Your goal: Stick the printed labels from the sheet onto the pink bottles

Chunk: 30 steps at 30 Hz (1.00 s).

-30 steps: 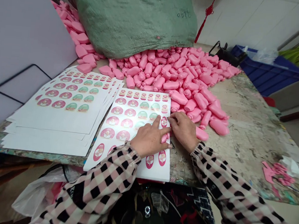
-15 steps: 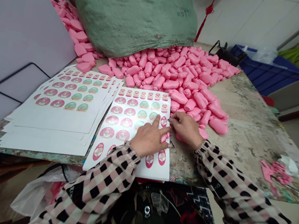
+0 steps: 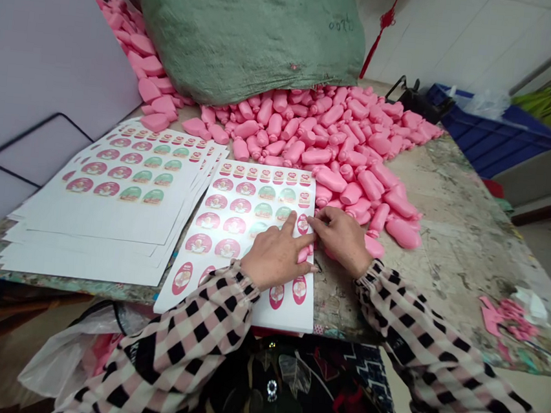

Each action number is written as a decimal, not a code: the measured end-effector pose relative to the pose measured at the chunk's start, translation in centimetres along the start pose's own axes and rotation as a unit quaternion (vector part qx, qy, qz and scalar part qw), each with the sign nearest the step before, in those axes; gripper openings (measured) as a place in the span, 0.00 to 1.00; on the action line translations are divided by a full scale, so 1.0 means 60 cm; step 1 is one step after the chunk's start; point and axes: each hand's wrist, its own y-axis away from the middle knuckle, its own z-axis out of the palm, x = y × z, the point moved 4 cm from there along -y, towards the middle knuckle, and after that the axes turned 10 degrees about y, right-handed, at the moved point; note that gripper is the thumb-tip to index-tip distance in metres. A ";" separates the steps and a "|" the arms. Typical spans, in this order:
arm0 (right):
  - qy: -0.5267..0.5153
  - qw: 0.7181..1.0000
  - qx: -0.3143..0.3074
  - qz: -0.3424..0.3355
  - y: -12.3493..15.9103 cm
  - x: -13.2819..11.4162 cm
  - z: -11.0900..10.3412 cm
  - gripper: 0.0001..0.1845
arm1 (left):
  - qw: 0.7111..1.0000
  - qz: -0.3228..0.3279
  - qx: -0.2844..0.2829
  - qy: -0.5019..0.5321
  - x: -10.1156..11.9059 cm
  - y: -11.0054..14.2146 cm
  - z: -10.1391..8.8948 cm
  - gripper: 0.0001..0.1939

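Observation:
My left hand [image 3: 275, 253] lies over a stack of white sticker sheets [image 3: 227, 306], its forefinger stretched along the page. A pink bottle [image 3: 304, 253], mostly hidden, sits between its fingers and thumb. My right hand [image 3: 343, 239] is closed in a pinch at the right edge of the sheet. Its fingertips meet the rim of an oval pink sticker [image 3: 302, 224]; whether that rim is lifted cannot be made out. Rows of pink and green stickers [image 3: 265, 211] cover the top sheet.
Many small pink bottles [image 3: 317, 156] are heaped behind the sheets, beneath a green sack [image 3: 253, 35]. More sticker sheets [image 3: 108, 223] lie at the left by a black wire frame [image 3: 40, 151]. Pink scraps [image 3: 508, 320] are on the table [image 3: 466, 251]; a blue crate [image 3: 496, 137] stands behind.
My right fingertips have shifted slightly left, from the sheet's edge onto the rim of the oval sticker. My left hand stays in place.

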 end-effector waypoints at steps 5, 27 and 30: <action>0.032 0.999 -0.003 -0.008 -0.002 0.002 -0.004 0.10 | 1.000 -0.006 0.001 0.005 -0.001 0.000 0.001 0.32; 0.018 0.999 -0.029 -0.018 -0.002 0.005 0.000 0.10 | 1.000 -0.019 -0.015 0.002 -0.004 -0.002 0.004 0.34; 0.042 0.998 -0.045 -0.009 -0.002 0.003 -0.008 0.09 | 1.000 -0.020 -0.020 -0.001 -0.004 -0.002 0.005 0.34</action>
